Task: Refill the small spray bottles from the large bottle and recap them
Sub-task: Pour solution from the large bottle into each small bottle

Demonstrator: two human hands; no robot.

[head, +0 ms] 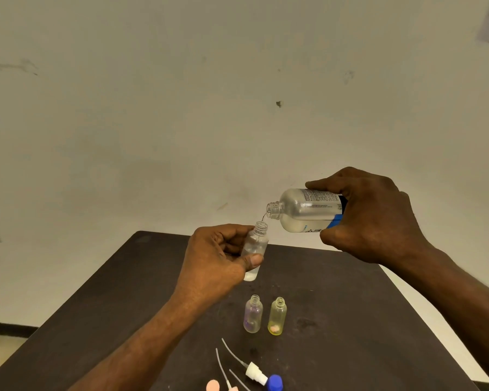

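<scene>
Loose spray-pump tops lie nearest the camera at the bottom edge of the frame: a white pump head [255, 373] with its dip tube, a blue cap [275, 382], a peach-coloured cap [212, 386] and further thin tubes. Just above them on the dark table [96, 306] stand two uncapped small spray bottles, side by side and upright: a clear purplish one [253, 314] and a yellow one [277, 316]. At centre frame the left hand [215, 263] holds a third small clear bottle [254, 251] above the table, thumb across its lower body and fingers curled round behind, neck tilted slightly to the right. Upper right of it, the right hand [373, 218] grips the large clear bottle [305, 210] with a blue-and-white label, tipped nearly horizontal, fingers wrapped over the top and thumb underneath. A thin stream of liquid runs from its open mouth into the small bottle's neck. Behind is a pale scuffed wall [181, 94].
</scene>
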